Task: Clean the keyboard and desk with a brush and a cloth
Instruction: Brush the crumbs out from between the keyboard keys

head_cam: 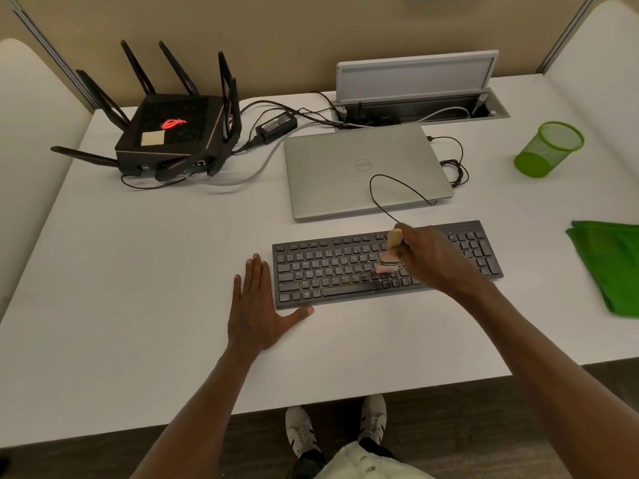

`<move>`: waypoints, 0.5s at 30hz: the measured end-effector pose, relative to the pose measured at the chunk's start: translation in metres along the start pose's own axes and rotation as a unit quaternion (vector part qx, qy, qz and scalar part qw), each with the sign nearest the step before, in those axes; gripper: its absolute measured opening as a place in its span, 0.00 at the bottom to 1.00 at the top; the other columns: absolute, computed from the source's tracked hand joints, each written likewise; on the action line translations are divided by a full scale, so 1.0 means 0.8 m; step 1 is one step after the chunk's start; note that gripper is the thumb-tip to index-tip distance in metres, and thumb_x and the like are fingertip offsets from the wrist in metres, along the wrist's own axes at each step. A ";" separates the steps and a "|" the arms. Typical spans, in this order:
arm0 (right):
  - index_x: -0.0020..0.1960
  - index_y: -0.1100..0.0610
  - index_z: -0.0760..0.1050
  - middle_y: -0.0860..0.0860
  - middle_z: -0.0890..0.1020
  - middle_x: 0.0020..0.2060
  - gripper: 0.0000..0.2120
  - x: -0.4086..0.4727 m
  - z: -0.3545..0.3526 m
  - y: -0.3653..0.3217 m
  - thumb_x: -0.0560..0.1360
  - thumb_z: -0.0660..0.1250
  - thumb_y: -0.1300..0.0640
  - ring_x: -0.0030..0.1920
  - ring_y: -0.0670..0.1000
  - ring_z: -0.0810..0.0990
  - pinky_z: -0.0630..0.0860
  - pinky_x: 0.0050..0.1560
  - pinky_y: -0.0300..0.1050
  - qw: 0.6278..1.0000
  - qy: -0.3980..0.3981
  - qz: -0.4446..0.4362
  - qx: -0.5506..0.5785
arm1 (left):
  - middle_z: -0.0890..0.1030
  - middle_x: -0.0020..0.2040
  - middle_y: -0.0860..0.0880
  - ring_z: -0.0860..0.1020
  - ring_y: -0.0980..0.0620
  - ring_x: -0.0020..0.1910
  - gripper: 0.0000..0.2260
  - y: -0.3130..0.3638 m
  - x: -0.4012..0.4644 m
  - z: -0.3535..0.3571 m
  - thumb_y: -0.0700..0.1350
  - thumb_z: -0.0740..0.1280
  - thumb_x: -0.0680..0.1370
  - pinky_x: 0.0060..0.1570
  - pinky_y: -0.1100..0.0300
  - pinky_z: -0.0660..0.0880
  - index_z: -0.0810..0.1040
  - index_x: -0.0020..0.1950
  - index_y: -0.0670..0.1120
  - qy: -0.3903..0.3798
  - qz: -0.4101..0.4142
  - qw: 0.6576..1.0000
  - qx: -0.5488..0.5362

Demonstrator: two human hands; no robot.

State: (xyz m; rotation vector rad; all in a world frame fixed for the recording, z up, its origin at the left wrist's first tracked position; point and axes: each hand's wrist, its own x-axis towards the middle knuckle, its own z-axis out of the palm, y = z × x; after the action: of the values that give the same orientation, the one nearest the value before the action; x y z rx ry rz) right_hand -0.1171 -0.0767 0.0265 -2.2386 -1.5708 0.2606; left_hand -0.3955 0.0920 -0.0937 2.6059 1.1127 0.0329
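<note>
The location is an office workstation. A white desk (pixel 138 271) is enclosed by beige partition panels (pixel 276 36) and carries a closed laptop (pixel 363 171), a keyboard (pixel 328 271), a multi-antenna router (pixel 173 133), a flip-up cable port (pixel 418 95) and a green mesh pen cup (pixel 549 148).

A closed silver Dell laptop (pixel 363 167) lies flat. Left of it stands a black router (pixel 173 133) with upright antennas, a black power adapter (pixel 278 125) between them. Behind the laptop a cable hatch (pixel 415 98) stands open. Right of the laptop sits a green mesh pen cup (pixel 549 148).
</note>
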 end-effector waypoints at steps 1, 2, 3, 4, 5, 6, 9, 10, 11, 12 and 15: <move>0.48 0.60 0.74 0.53 0.81 0.33 0.02 0.001 -0.003 0.000 0.78 0.64 0.65 0.31 0.51 0.79 0.75 0.29 0.44 1.000 0.014 0.006 -0.003 | 0.40 0.84 0.45 0.38 0.50 0.82 0.61 0.000 0.000 0.000 0.85 0.49 0.67 0.81 0.48 0.42 0.45 0.84 0.41 -0.003 -0.001 1.000 -0.001; 0.48 0.60 0.74 0.52 0.80 0.33 0.01 0.003 -0.005 -0.002 0.78 0.64 0.65 0.30 0.50 0.78 0.73 0.28 0.40 0.999 0.032 0.017 0.002 | 0.40 0.84 0.45 0.38 0.51 0.82 0.61 0.000 0.000 -0.001 0.85 0.49 0.67 0.81 0.48 0.41 0.45 0.84 0.41 -0.005 -0.001 1.000 -0.002; 0.48 0.60 0.74 0.51 0.79 0.32 0.01 0.005 -0.006 -0.006 0.78 0.64 0.63 0.29 0.48 0.78 0.71 0.27 0.38 0.998 0.055 0.036 0.013 | 0.39 0.84 0.45 0.37 0.51 0.82 0.61 0.000 0.000 -0.001 0.85 0.49 0.67 0.81 0.48 0.41 0.45 0.84 0.41 -0.004 -0.001 1.000 -0.001; 0.47 0.59 0.73 0.49 0.79 0.32 0.02 0.008 -0.005 -0.011 0.78 0.64 0.61 0.29 0.47 0.77 0.70 0.27 0.36 0.994 0.080 0.063 0.029 | 0.39 0.84 0.45 0.37 0.51 0.82 0.61 0.000 0.000 0.000 0.85 0.49 0.67 0.81 0.48 0.41 0.44 0.84 0.41 -0.003 -0.001 1.000 0.000; 0.47 0.59 0.73 0.48 0.78 0.32 0.02 0.010 -0.003 -0.014 0.78 0.64 0.60 0.29 0.44 0.76 0.69 0.27 0.36 0.989 0.100 0.095 0.048 | 0.39 0.84 0.45 0.37 0.51 0.82 0.61 0.000 0.000 0.000 0.85 0.49 0.66 0.81 0.48 0.41 0.44 0.84 0.41 -0.004 -0.001 1.000 0.000; 0.48 0.58 0.72 0.48 0.78 0.32 0.02 0.012 0.001 -0.018 0.78 0.64 0.59 0.29 0.43 0.75 0.69 0.27 0.36 0.983 0.117 0.124 0.066 | 0.39 0.83 0.45 0.37 0.51 0.82 0.61 0.000 0.000 0.000 0.85 0.49 0.66 0.81 0.48 0.41 0.44 0.84 0.41 -0.005 -0.001 1.000 0.000; 0.50 0.58 0.72 0.48 0.79 0.35 0.03 0.012 0.015 -0.024 0.78 0.64 0.59 0.31 0.39 0.76 0.70 0.27 0.32 0.970 0.138 0.177 0.094 | 0.39 0.83 0.46 0.37 0.51 0.82 0.61 0.000 0.000 -0.001 0.85 0.49 0.66 0.81 0.49 0.40 0.44 0.84 0.41 -0.005 -0.002 1.000 -0.004; 0.50 0.58 0.72 0.48 0.79 0.35 0.03 0.011 0.021 -0.026 0.78 0.64 0.59 0.32 0.40 0.77 0.70 0.27 0.30 0.967 0.142 0.185 0.105 | 0.39 0.83 0.46 0.37 0.51 0.82 0.61 0.000 0.000 -0.001 0.85 0.49 0.66 0.80 0.49 0.40 0.44 0.84 0.42 -0.006 -0.002 1.000 -0.004; 0.51 0.59 0.72 0.48 0.80 0.36 0.04 0.010 0.025 -0.028 0.79 0.65 0.59 0.33 0.40 0.77 0.70 0.27 0.30 0.964 0.146 0.188 0.115 | 0.39 0.83 0.46 0.37 0.51 0.82 0.61 0.000 0.000 -0.001 0.85 0.49 0.66 0.80 0.49 0.40 0.43 0.84 0.42 -0.006 -0.002 1.000 -0.003; 0.51 0.59 0.72 0.48 0.80 0.36 0.04 0.008 0.029 -0.029 0.79 0.65 0.59 0.33 0.40 0.78 0.71 0.28 0.29 0.963 0.149 0.187 0.122 | 0.39 0.83 0.46 0.37 0.51 0.82 0.61 0.000 0.000 -0.001 0.85 0.49 0.67 0.80 0.49 0.40 0.43 0.84 0.42 -0.006 -0.001 1.000 -0.002; 0.49 0.58 0.72 0.48 0.81 0.36 0.04 0.004 0.035 -0.031 0.78 0.65 0.58 0.32 0.41 0.78 0.73 0.28 0.33 0.968 0.139 0.184 0.104 | 0.39 0.84 0.45 0.37 0.51 0.82 0.61 0.000 0.000 -0.001 0.85 0.49 0.67 0.80 0.49 0.40 0.44 0.84 0.41 -0.004 0.000 1.000 -0.004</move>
State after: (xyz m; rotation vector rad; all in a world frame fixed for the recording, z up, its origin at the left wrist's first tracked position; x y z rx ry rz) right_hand -0.1478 -0.0601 0.0119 -2.2687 -0.9376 0.1917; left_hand -0.3951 0.0922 -0.0930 2.5975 1.1086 0.0269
